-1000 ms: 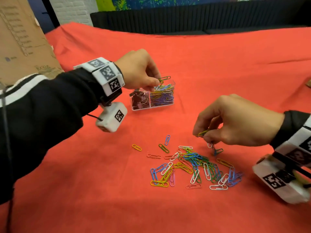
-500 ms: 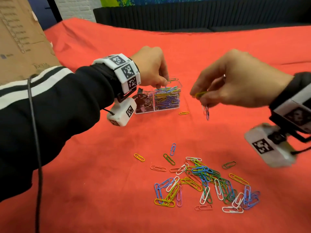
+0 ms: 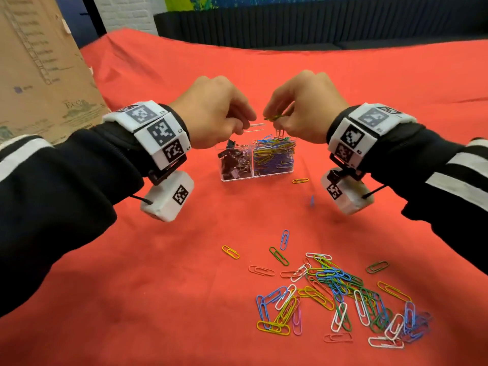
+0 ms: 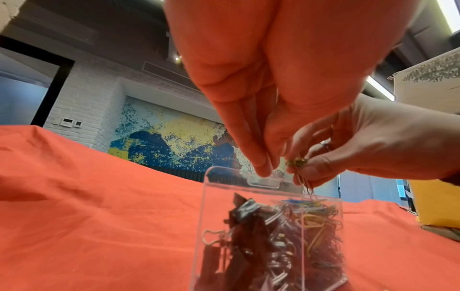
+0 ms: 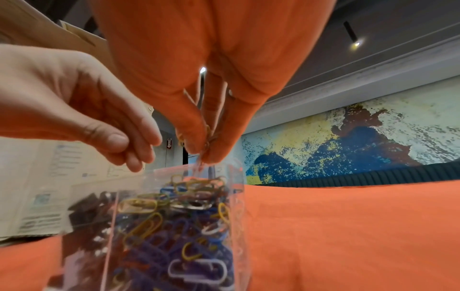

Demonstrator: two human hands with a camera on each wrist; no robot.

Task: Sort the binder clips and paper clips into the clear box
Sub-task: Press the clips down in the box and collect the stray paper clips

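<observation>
I see the clear box [image 3: 257, 165] standing on the red cloth [image 3: 158, 260], at about 12 o'clock from the middle of the head view. It has two compartments: the left one holds dark binder clips [image 3: 232, 165], the right one holds a heap of coloured paper clips [image 3: 274, 157] that reaches up to the rim.

Both hands hang directly over the box. My right hand [image 3: 303, 109] is at 1 o'clock from the box, above the paper clip compartment. Its thumb and fingers are curled together and pinch a small bunch of paper clips [image 3: 276, 120]; some of them dangle down to just above the heap. My left hand [image 3: 214, 112] is at 11 o'clock from the box, with fingers curled and the tips close together. In the left wrist view its fingertips [image 4: 261, 167] are at the raised clear lid [image 4: 263, 180], near the tab, but I cannot tell if they grip it or only touch it.

At 6 o'clock from the box, well apart from it and nearer to me, a loose pile of paper clips [image 3: 343, 294] lies spread on the cloth. One orange clip [image 3: 300, 180] lies just beside the box at its right lower corner, and a blurred blue clip [image 3: 312, 200] is a little nearer to me. A cardboard sheet [image 3: 39, 62] stands at 10 o'clock, at the edge of the cloth.
</observation>
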